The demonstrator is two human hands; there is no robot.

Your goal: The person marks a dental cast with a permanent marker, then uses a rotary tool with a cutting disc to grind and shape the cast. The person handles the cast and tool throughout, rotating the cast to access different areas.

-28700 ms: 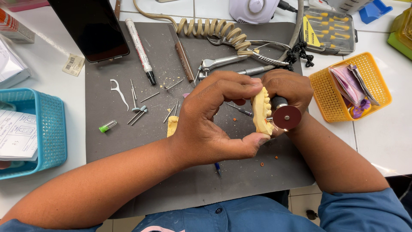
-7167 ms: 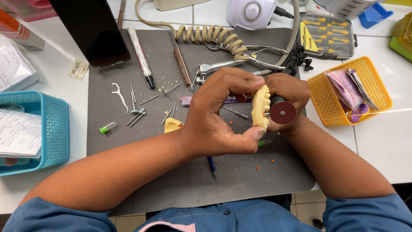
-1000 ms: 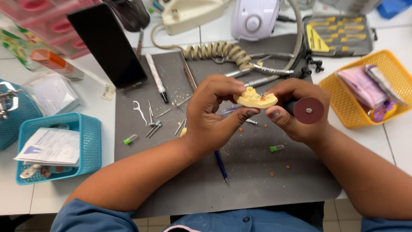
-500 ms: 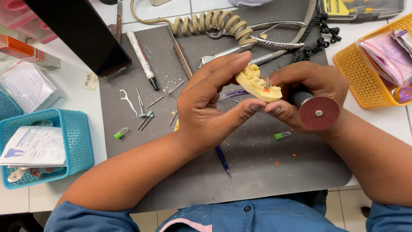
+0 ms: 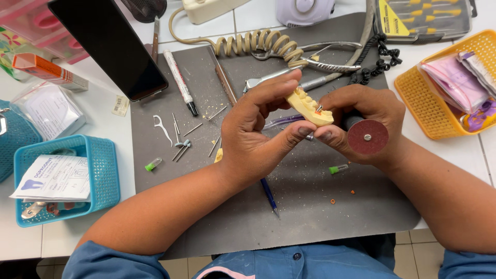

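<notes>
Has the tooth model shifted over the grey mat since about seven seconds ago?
Yes. The tooth model now sits higher, closer to the pliers at the back of the grey mat, lying flatter between the left hand and the right hand.

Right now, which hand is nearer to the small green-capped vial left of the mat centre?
Left. The left hand is just right of the green-capped vial; the right hand is further right.

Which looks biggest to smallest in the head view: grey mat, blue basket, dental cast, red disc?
1. Grey mat, by far the largest.
2. Blue basket.
3. Dental cast and red disc: look about alike; both are raised toward the camera in the left hand and right hand, so unranked.
</notes>
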